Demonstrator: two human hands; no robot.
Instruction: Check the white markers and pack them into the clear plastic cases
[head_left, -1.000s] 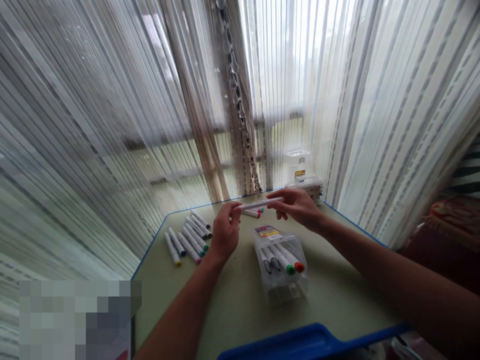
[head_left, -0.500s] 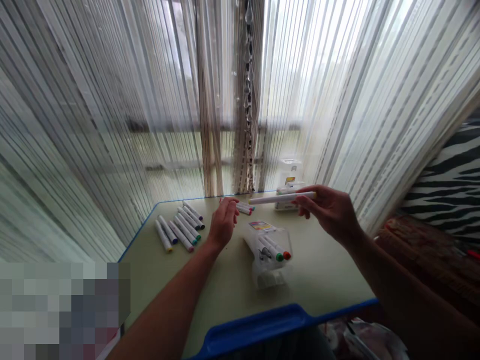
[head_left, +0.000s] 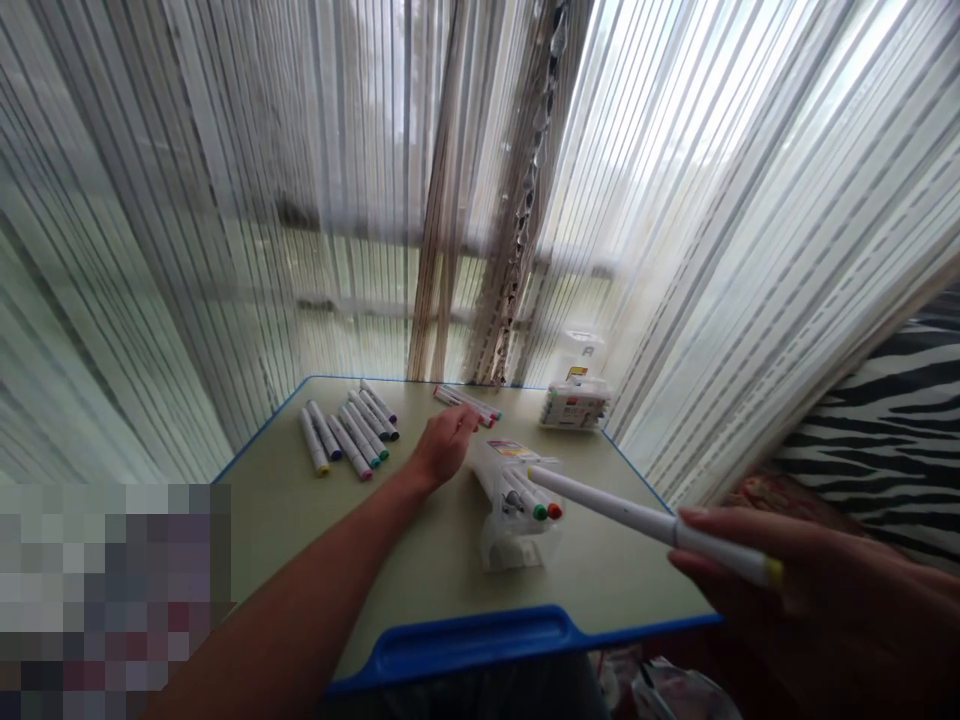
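Note:
In my right hand (head_left: 817, 580), closed at the lower right, is a white marker (head_left: 611, 505) with yellow ends, pinched near one end. Its far tip points left over a clear plastic case (head_left: 517, 555) lying on the table. Inside the case are a few markers, among them a green-tipped one (head_left: 538, 511) and an orange-tipped one (head_left: 554, 510). My left hand (head_left: 448, 443) hovers or rests just left of the case, fingers loosely bent, with nothing seen in it. Whether it touches the case I cannot tell. Beyond its fingertips lie pink- and red-ended markers (head_left: 466, 402).
Several capped markers (head_left: 352, 430) lie in loose rows on the left of the table (head_left: 420, 570), which has blue edging. At the back right stands another clear case (head_left: 576, 405) full of markers. String curtains (head_left: 360, 200) hang behind the table.
My right hand has come nearer and lower to the right, carrying the yellow-ended marker. My left hand stays near the case, a little lower. The whole view has tilted and shifted.

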